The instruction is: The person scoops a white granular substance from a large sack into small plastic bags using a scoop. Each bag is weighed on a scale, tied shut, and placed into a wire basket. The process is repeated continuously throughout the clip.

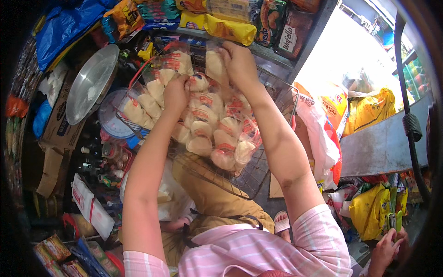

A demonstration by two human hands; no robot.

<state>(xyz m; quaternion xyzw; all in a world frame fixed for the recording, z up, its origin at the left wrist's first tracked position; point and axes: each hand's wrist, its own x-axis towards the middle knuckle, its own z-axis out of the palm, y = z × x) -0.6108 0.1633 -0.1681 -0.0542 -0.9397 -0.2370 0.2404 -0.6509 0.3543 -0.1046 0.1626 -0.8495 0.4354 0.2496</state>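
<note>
A wire basket (258,181) with red handles rests over my lap, loaded with several clear plastic packs of pale round bread-like pieces (200,114) bearing red print. At the basket's far side, my right hand (238,64) grips the edge of one clear pack of pale pieces (215,65). My left hand (177,91) lies among the packs to the left, its fingers curled at the plastic; whether it grips a pack is hard to tell.
Left of the basket stands a scale with a metal pan (91,85). Snack packs (230,29) fill the shelf ahead. A plastic rice sack (320,128) stands right, beside a counter panel (380,142). Another person's hands (387,247) hold a green object at the lower right. Bottles (91,152) stand left.
</note>
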